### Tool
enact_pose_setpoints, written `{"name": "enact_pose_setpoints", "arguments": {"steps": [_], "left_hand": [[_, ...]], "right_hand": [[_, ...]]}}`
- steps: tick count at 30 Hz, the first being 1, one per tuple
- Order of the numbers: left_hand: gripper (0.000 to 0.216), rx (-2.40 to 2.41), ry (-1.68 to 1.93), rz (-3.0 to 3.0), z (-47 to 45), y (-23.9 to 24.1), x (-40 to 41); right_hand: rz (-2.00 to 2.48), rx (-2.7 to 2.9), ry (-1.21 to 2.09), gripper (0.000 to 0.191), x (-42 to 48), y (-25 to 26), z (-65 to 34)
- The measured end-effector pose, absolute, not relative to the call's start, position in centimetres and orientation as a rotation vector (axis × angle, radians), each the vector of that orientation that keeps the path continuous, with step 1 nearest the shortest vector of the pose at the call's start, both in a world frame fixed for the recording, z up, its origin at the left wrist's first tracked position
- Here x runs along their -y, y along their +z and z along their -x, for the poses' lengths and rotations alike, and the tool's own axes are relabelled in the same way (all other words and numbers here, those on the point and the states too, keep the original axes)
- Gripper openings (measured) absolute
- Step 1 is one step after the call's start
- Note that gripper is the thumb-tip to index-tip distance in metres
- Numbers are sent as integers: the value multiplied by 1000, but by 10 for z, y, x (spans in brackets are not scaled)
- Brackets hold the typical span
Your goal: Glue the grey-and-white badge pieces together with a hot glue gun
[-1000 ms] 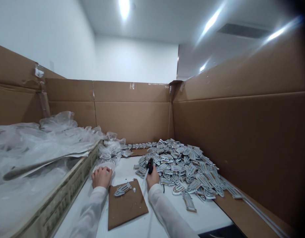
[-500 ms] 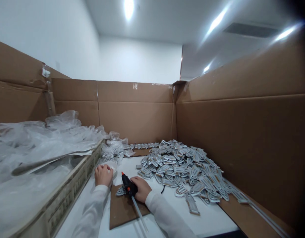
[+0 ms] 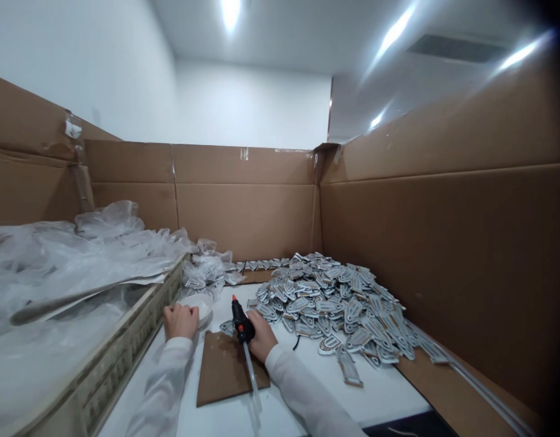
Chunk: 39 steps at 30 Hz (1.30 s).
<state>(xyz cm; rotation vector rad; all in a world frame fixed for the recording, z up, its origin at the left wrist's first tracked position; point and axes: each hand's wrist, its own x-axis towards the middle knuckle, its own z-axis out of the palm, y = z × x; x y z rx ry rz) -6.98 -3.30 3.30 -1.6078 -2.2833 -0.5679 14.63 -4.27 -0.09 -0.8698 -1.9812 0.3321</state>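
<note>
My right hand (image 3: 261, 337) is wrapped around a black glue gun (image 3: 240, 320). Its orange nozzle points away from me, and a long translucent glue stick (image 3: 251, 370) sticks out of the back. Under the gun lies a brown cardboard piece (image 3: 220, 376). Just past its far edge, a grey badge-like piece (image 3: 227, 328) is partly covered by the gun. My left hand (image 3: 181, 321) is closed, fingers curled down, at the near-left side of a round white dish (image 3: 202, 306). Whatever its fingertips hold is hidden.
A large heap of similar grey pieces (image 3: 325, 297) covers the table's right side. On the left stands a plastic crate (image 3: 120, 358) with clear plastic bags (image 3: 88, 255). More bagged pieces (image 3: 204, 273) lie behind the dish. Tall cardboard walls (image 3: 247, 212) enclose the table.
The grey piece, earlier on the cardboard, now lies past its far edge. My left hand has shifted slightly left, uncovering more of the dish. The glue gun's nozzle has moved a little forward and right.
</note>
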Motion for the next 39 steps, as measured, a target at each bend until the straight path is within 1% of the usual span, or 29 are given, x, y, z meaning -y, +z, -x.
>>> {"name": "enact_pose_setpoints", "arguments": {"steps": [2, 3, 6, 9, 11, 13, 15, 19, 28, 33, 36, 37, 39], "left_hand": [[41, 2262, -641, 1615, 70, 37, 33], [38, 2231, -710, 1612, 69, 40, 34], [29, 2045, -1075, 1646, 63, 49, 35], [27, 1774, -1540, 1961, 50, 54, 37], [30, 1608, -1722, 2243, 37, 53, 39], [33, 1517, -1745, 2427, 25, 51, 41], [32, 1480, -1680, 2508, 15, 47, 43], [28, 1488, -1559, 2545, 8, 41, 44], [20, 1525, -1500, 2562, 11, 37, 41], [23, 1501, -1586, 2587, 9, 37, 42], [16, 1610, -1688, 2626, 7, 35, 42], [17, 1678, -1723, 2639, 6, 34, 42], [26, 1840, -1784, 2704, 5, 31, 42]], "right_hand": [[861, 1847, 364, 6, 40, 2, -148], [862, 1784, 371, 7, 39, 3, -150], [881, 1616, 360, 12, 35, 6, -154], [895, 1508, 336, 12, 31, 5, -157], [887, 1485, 348, 14, 30, 4, -157], [875, 1499, 388, 17, 30, 4, -157], [852, 1550, 431, 19, 31, 2, -155], [805, 1628, 505, 22, 32, -3, -151], [812, 1607, 636, 24, 38, 3, -150], [798, 1610, 628, 24, 39, 4, -150], [782, 1605, 628, 25, 39, 4, -151], [776, 1605, 620, 25, 39, 4, -151], [770, 1604, 588, 24, 39, 4, -152]]}}
